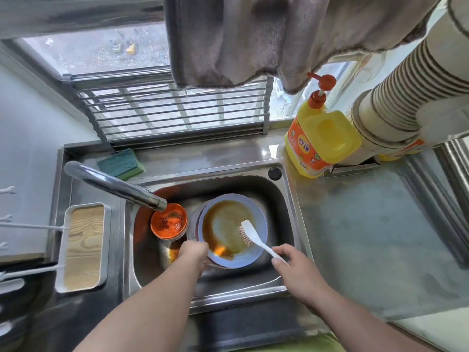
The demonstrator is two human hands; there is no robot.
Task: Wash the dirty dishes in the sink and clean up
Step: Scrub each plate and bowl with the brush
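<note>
Steel sink (291,207) below me: my left hand (194,251) grips the plate (232,231) rim, my right hand (295,266) pinches the brush (253,237) handle (sauce looks slippery); hard scrubbing could tip it.

The only print in view is on the yellow pump bottle (320,138) standing on the desk (368,224) right of the sink: an orange label with a round emblem and characters, too blurred and small to read. No brand, number or sign can be made out anywhere else.
</note>
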